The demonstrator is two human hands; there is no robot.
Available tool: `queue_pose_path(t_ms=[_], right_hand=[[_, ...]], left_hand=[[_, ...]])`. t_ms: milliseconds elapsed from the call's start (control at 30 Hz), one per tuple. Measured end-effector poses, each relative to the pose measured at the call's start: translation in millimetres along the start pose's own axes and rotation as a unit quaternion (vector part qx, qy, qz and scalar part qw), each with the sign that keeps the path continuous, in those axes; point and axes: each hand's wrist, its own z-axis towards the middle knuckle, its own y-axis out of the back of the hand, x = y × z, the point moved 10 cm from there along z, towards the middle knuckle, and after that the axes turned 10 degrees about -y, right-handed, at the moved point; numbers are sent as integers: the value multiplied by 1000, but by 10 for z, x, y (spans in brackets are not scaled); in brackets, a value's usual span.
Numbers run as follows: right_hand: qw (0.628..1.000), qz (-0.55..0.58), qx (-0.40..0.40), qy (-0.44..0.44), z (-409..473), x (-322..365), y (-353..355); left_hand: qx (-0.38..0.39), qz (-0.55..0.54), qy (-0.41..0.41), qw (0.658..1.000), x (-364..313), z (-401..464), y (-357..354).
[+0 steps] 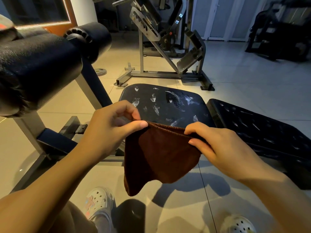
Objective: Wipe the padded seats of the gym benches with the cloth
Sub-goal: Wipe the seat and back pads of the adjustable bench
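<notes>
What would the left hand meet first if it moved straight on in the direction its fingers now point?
The left hand points right along the cloth edge it pinches, so it would probably meet the right hand first. Depth is unclear, but both hold the same edge.

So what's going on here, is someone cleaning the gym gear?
A person is about to. The left hand and the right hand each pinch the top edge of a brown cloth, which hangs between them above the floor. Just beyond it is a black padded seat with whitish smudges, and the cloth is not on it yet. A longer black pad lies to the right.
</notes>
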Motion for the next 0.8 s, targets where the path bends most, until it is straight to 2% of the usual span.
queue_pose_path(t_ms=[233,467,667,733,800], right_hand=[[999,15,-36,-28,49,-101,75],[998,-9,2,-61,39,-129,-12],[989,-70,102,-77,65,-190,-338],[989,-30,100,-103,93,-195,-385],[982,59,95,-149,116,-219,-427]], left_hand=[[10,17,-9,1000,-30,-9,-2],[72,52,-22,996,-17,-71,-61],[207,160,35,964,276,-222,-286],[193,144,76,968,415,-259,-232],[175,94,127,972,543,-315,-171]])
